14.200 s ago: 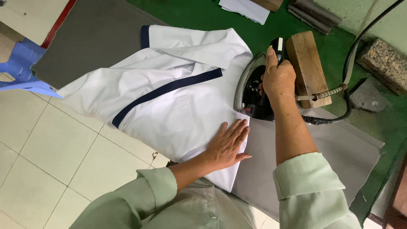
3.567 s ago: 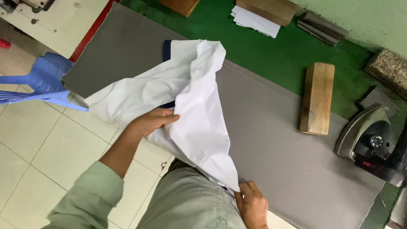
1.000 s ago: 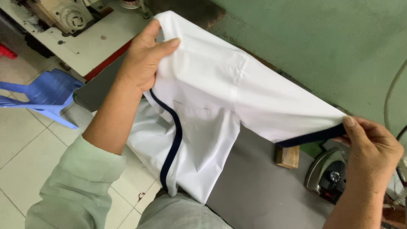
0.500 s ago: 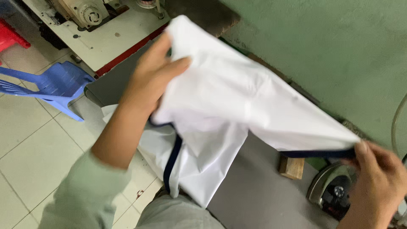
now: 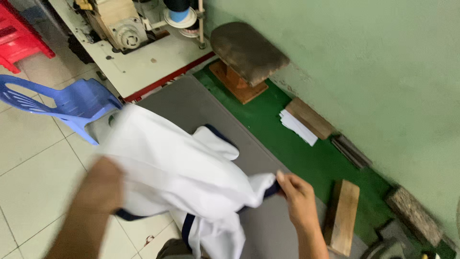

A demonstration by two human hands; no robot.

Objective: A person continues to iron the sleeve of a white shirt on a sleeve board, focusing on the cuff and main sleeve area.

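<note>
So going left to right: there's a red plastic stool (image 5: 19, 41) up in the top corner and a blue plastic chair (image 5: 62, 103) on the pale tiled floor (image 5: 33, 163), both showing more than half a second ago because the view has swung down and away. The left hand (image 5: 103, 184) is blurry, low on the left, tucked up against the white cotton garment with navy blue trim (image 5: 177, 168); it looks like it's gripping the cloth from underneath, but honestly I can't tell how the fingers are curled since the fabric covers them. Half a second back that same hand was raised high with the garment lifted up in the air; now the garment has dropped and bunches over the near edge of the grey padded ironing table (image 5: 191, 103), part of it draping off toward the floor. Behind that sits a cream industrial sewing machine table (image 5: 143, 62), and a brown padded pressing block on a wooden base (image 5: 247, 57) is newly in sight by the green wall (image 5: 359, 62). The right hand (image 5: 299, 201) is pinching the navy trimmed edge between thumb and fingertips, closer to the body than before. Further right, a plain wooden block (image 5: 342, 216) lies on the green mat (image 5: 287, 148), and a stack of white paper slips (image 5: 298, 127) lies up by the wall.
</note>
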